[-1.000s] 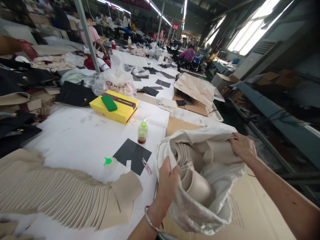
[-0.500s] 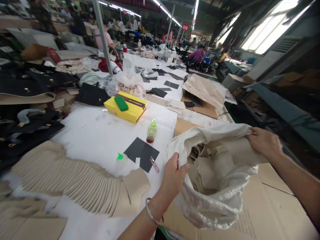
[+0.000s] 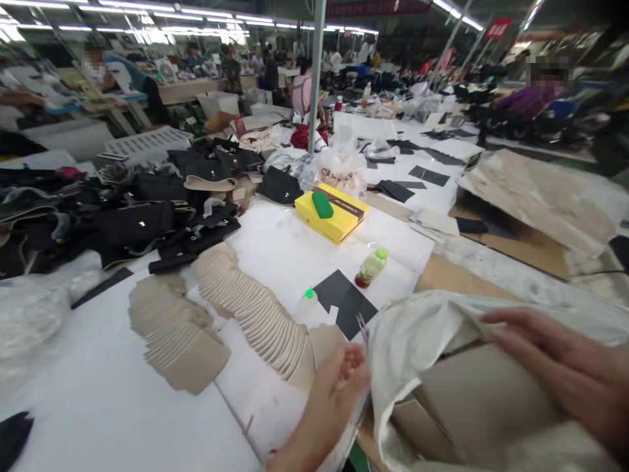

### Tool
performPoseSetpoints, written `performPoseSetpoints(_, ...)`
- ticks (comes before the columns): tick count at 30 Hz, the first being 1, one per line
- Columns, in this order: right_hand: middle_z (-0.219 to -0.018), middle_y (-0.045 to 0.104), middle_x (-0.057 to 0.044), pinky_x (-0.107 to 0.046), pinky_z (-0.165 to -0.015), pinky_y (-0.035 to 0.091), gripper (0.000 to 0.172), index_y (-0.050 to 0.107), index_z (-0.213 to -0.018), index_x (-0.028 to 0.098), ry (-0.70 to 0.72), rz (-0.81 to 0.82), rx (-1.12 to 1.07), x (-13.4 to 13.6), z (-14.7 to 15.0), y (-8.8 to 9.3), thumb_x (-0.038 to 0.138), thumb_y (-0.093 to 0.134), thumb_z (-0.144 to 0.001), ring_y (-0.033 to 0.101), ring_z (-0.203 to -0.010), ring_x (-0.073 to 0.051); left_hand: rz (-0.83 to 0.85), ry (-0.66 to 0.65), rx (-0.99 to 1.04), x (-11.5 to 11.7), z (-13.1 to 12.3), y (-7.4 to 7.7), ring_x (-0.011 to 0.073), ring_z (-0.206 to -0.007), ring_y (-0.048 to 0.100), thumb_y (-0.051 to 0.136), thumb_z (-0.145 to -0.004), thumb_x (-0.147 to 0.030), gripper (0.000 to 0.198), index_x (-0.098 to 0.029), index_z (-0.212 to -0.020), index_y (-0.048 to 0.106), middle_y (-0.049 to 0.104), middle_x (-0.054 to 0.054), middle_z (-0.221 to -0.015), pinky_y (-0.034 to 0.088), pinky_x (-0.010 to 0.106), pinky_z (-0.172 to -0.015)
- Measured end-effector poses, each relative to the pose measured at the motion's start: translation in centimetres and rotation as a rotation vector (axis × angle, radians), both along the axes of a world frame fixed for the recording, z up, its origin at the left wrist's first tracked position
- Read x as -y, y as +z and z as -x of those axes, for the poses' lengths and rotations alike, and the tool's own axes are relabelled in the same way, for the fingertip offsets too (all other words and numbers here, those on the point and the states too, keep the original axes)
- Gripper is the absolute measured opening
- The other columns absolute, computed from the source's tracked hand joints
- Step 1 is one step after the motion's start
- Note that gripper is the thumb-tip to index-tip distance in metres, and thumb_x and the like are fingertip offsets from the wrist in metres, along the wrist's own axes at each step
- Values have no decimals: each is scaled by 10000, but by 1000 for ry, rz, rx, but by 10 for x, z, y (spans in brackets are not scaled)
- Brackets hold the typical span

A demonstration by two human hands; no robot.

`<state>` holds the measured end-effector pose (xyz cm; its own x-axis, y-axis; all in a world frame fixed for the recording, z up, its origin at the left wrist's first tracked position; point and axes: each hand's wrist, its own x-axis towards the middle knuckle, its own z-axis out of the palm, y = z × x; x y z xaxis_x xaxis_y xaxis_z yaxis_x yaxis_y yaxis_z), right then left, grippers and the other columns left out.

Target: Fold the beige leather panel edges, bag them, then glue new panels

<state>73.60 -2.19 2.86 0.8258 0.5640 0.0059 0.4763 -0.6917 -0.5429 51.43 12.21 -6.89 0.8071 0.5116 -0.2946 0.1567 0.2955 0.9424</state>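
- Head view: the white sack (image 3: 422, 321) lies at 5 o'clock on the table (image 3: 295, 255), its mouth open and beige cut pieces (image 3: 472, 400) inside.
- The left hand (image 3: 339, 387) is at the sack's 9 o'clock rim and looks closed on the edge. The right hand (image 3: 555, 367) lies stretched over the 3 o'clock rim, too blurred to tell its grip.
- Best handled with both rims held taut and apart, clear of the fanned row (image 3: 255, 314) at 10 o'clock.

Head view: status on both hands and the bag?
Left hand grips white bag rim. Right hand on far rim, blurred, grip unclear. Beige pieces inside. Fanned beige stack close by left hand.
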Motion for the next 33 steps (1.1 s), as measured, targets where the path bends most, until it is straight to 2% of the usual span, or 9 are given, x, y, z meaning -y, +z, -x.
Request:
performPoseSetpoints(3,-716,633,-36,-282,-495,458,376,628,-951,259,244,-199,-321,-53,70,-9,573,429,-896,582,-615,-203,116,-66,113,-30,43,40,210,-885,562,608,-759,-631,568,-153,-1066,598,636,75,-956,431,294,-769)
performPoseSetpoints(5,-743,637,-22,-258,-534,466,340,620,-950,242,335,-270,-427,-78,114,-22,513,415,-928,586,-659,-190,100,23,15,-44,75,61,166,-774,524,611,-773,-613,474,-152,-884,611,594,28,-799,406,261,-708)
performPoseSetpoints(9,-822,663,-12,-251,-676,498,244,629,-913,242,521,-321,-447,-103,166,-48,418,462,-937,620,-780,-189,98,182,-170,-56,136,81,113,-604,410,483,-848,-619,519,-155,-618,520,451,-19,-597,345,237,-593)
performPoseSetpoints(12,-907,684,-20,-255,-750,502,205,629,-982,253,754,-328,-436,-113,188,-60,331,440,-964,645,-853,-187,125,231,-199,-57,173,86,110,-615,428,565,-822,-539,408,-138,-763,608,493,-20,-634,339,225,-580)
performPoseSetpoints(15,-919,687,-29,-245,-723,502,215,596,-1056,264,1014,-385,-409,-119,211,-60,230,400,-975,661,-844,-175,111,203,-248,-51,199,89,118,-681,476,693,-727,-356,281,-148,-912,654,584,-8,-736,346,216,-612)
performPoseSetpoints(18,-846,667,-12,-232,-663,488,227,572,-1063,269,1166,-415,-389,-124,233,-57,170,393,-964,651,-751,-154,61,208,-366,-39,214,90,131,-715,503,653,-648,-164,186,-160,-833,672,617,-15,-756,351,218,-627)
performPoseSetpoints(21,-862,665,-9,-234,-651,475,204,568,-1072,267,1267,-356,-421,-128,246,-52,170,444,-943,642,-754,-155,14,263,-435,-28,224,89,128,-687,488,561,-650,-130,147,-161,-754,661,594,-28,-705,331,221,-601)
performPoseSetpoints(25,-914,664,-26,-270,-698,455,215,592,-1021,229,1345,-167,-454,-133,253,-44,159,626,-821,621,-815,-187,-41,290,-459,-21,235,88,135,-697,463,557,-681,-174,119,-159,-736,661,578,-24,-700,311,228,-599)
performPoseSetpoints(33,-817,626,10,-262,-683,387,137,592,-834,208,1309,97,-594,-138,270,-30,83,600,-779,555,-780,-166,-84,240,-458,-16,250,90,130,-681,452,568,-755,-242,132,-158,-763,671,577,-20,-697,311,224,-600)
